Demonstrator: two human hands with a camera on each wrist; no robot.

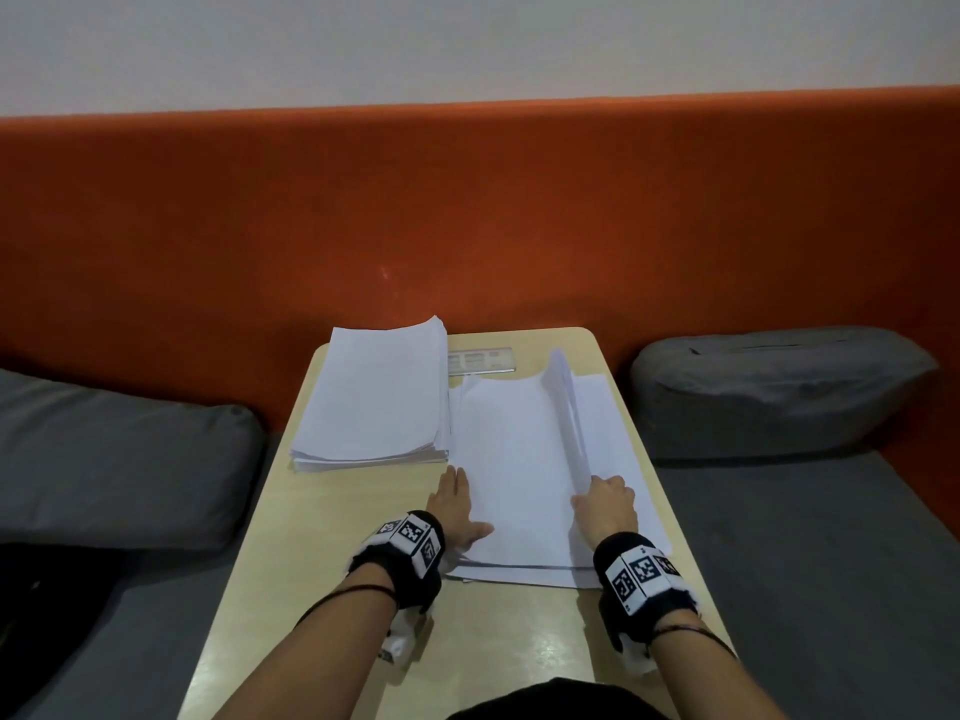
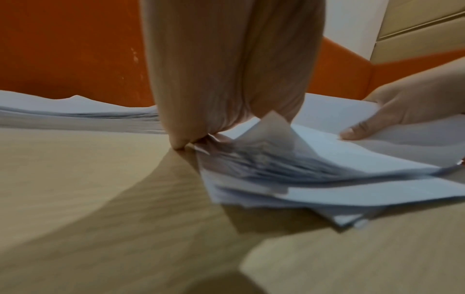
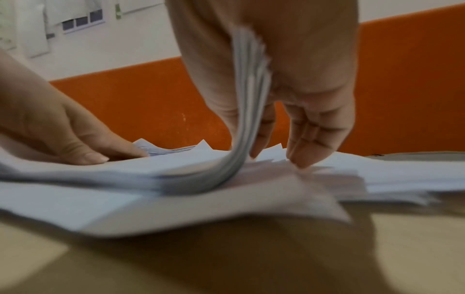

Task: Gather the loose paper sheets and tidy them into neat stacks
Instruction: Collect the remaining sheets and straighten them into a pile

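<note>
Finished stack [image 1: 371, 394] sits squared at the table's [image 1: 322, 558] far left. Left hand [image 1: 460, 506], fingers straight, presses flat on the loose pile's [image 1: 511, 475] left edge. Right hand [image 1: 605, 504] grips a lifted sheaf [image 1: 566, 402] by its right edge. Step in hand: gathering the second pile. Next, probably: square its edges; stray sheets lie beneath.

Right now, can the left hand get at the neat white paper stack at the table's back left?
Probably yes. The left hand lies flat beside the loose white sheets, with only bare table between it and the neat white paper stack.
</note>
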